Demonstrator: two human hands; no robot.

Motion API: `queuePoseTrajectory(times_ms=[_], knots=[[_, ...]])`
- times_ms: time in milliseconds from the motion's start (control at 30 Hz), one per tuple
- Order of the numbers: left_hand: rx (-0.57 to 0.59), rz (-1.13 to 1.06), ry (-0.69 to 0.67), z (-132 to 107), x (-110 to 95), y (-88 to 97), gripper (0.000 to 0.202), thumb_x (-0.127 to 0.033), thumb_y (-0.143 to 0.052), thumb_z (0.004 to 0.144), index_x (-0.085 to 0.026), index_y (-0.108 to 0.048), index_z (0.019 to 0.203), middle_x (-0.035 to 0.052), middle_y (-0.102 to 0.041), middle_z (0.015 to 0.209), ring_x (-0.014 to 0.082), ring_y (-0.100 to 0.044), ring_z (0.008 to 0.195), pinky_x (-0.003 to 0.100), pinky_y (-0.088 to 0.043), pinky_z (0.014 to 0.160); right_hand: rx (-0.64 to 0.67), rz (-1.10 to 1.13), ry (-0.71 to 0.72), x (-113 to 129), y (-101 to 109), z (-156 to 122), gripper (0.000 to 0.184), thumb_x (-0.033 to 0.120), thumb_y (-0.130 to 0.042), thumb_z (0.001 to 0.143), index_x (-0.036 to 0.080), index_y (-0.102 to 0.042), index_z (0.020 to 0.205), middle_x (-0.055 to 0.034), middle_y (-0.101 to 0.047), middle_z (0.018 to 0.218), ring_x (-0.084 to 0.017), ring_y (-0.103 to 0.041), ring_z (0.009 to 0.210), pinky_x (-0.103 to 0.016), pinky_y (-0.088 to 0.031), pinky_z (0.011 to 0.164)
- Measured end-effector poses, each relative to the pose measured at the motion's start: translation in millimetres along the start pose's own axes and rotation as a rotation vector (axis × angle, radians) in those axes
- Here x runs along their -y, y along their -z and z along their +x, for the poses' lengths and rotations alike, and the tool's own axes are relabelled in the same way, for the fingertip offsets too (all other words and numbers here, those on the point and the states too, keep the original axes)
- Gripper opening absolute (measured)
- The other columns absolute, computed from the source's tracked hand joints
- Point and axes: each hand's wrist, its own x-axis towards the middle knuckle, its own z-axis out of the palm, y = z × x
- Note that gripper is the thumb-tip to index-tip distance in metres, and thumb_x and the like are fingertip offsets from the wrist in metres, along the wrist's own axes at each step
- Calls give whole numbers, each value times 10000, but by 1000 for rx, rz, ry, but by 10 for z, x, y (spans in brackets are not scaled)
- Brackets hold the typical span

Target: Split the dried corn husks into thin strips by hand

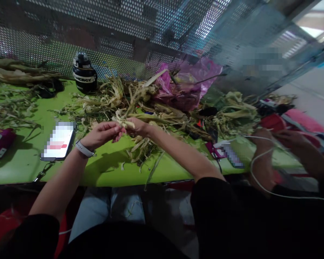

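Observation:
Both my hands meet over the green table (29,162), pinching a bundle of dried pale leaf strips (129,104). My left hand (102,133), with a white watch on its wrist, is closed on the lower end of the strips. My right hand (137,126) is closed on the same bundle just to the right. The strips rise up and away from my fingers. More loose strips (143,151) hang below my hands onto the table.
A heap of dried leaves (162,111) covers the table's middle, with a pink plastic bag (183,86) behind it. A phone (58,141) lies at left, a black jar (84,73) at the back. Another person's hands (270,138) work at right, with a white cable.

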Motion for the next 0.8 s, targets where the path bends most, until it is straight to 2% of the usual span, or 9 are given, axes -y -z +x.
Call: queuePoseTrajectory(times_ms=[67, 133, 267, 467, 633, 700, 800], knots=[[-130, -99, 18, 44, 42, 35, 252, -370, -771, 786, -132, -725, 854, 15, -594, 653, 75, -507, 540, 179, -385, 479, -71, 57, 40, -139, -120, -146, 532, 691, -650, 765, 216, -417, 710, 121, -284, 467, -41, -212, 409, -220, -179, 436], [-176, -136, 67, 92, 89, 65, 221, -316, -779, 781, -118, -718, 858, 7, -589, 642, 63, -511, 536, 165, -392, 489, -177, 95, 77, -182, -217, -290, 545, 705, -661, 748, 221, -409, 730, 120, -316, 486, -47, -241, 402, -222, -208, 433], [-184, -127, 142, 146, 168, 90, 200, -297, -771, 789, -115, -718, 854, 5, -600, 642, 63, -526, 539, 171, -410, 509, -278, -114, 125, -87, -314, -489, 545, 724, -664, 733, 212, -490, 797, 74, -452, 570, -73, -371, 467, -224, -288, 456], [-169, -86, 160, 160, 220, 89, 247, -340, -802, 745, -120, -695, 776, 7, -591, 633, 71, -522, 539, 186, -411, 514, -372, -341, 265, -18, -367, -591, 424, 635, -545, 885, 213, -520, 848, 19, -494, 705, -112, -438, 595, -256, -376, 571], [-157, 75, 124, 161, 244, 89, 300, -428, -760, 776, -138, -685, 789, 1, -568, 634, 75, -494, 535, 195, -390, 511, -582, -617, 404, -39, -433, -609, 292, 472, -484, 964, 214, -506, 830, -30, -514, 824, -160, -490, 772, -295, -413, 729], [-147, 213, 73, 158, 245, 77, 326, -465, -716, 807, -149, -661, 748, 0, -556, 612, 85, -491, 530, 204, -396, 519, -661, -690, 452, -35, -454, -609, 255, 415, -462, 977, 213, -491, 824, -38, -518, 845, -165, -495, 799, -302, -412, 764], [-133, 448, -4, 154, 237, 52, 335, -472, -647, 850, -159, -638, 731, 0, -543, 577, 102, -495, 516, 217, -403, 523, -701, -748, 476, -42, -449, -602, 221, 354, -448, 983, 212, -472, 815, -42, -525, 845, -163, -500, 804, -299, -412, 773]])
